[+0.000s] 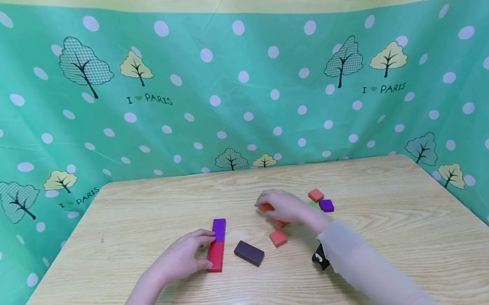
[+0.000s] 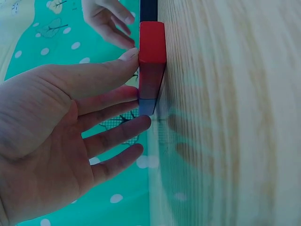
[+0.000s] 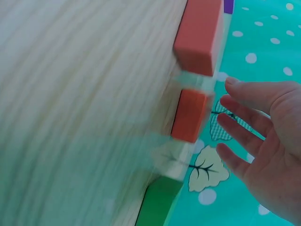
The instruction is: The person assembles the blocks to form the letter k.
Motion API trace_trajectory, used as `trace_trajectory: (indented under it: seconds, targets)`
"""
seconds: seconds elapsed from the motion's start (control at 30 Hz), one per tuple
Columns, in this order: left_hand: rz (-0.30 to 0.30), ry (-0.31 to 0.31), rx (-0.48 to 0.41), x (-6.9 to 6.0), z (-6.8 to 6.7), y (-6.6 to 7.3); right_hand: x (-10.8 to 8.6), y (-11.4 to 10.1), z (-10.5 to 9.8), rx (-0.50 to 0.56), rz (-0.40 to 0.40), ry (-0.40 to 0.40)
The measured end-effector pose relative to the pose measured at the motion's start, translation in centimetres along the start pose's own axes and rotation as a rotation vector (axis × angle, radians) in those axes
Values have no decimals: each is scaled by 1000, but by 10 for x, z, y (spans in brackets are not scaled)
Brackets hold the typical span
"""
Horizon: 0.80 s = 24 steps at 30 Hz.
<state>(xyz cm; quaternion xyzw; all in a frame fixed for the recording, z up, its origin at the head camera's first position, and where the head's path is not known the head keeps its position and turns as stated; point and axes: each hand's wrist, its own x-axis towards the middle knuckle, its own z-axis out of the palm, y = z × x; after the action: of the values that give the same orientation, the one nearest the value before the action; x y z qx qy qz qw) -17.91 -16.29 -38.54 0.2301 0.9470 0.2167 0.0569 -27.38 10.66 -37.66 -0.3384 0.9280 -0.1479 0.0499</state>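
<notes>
In the head view a red block [image 1: 215, 256] and a purple block [image 1: 219, 229] lie end to end as one straight strip. My left hand [image 1: 188, 255] is at the strip's left side, its thumb by the red block and a fingertip at the purple one. The left wrist view shows these fingers fairly straight, with the thumb tip against the red block [image 2: 152, 56]. My right hand [image 1: 284, 205] hovers over orange pieces [image 1: 266, 207], partly hiding them. In the right wrist view its fingers are spread and apart from the orange block [image 3: 189, 115].
A dark block [image 1: 249, 253] lies between the hands. A coral block [image 1: 278, 238] sits just in front of the right hand. Beyond the right wrist are another coral block [image 1: 316, 195], a small purple block [image 1: 326, 205] and a partly hidden green block [image 1: 314, 205]. A dotted curtain [image 1: 265, 94] hangs behind the table.
</notes>
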Motion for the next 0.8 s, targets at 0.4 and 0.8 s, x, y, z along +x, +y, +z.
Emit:
trace_trajectory:
  seconds: [0.4, 0.8]
  targets:
    - [-18, 4, 4, 0, 1, 0, -8, 18, 0, -34, -13, -19]
    - [-42, 8, -8, 0, 1, 2, -15, 22, -2, 7, -8, -47]
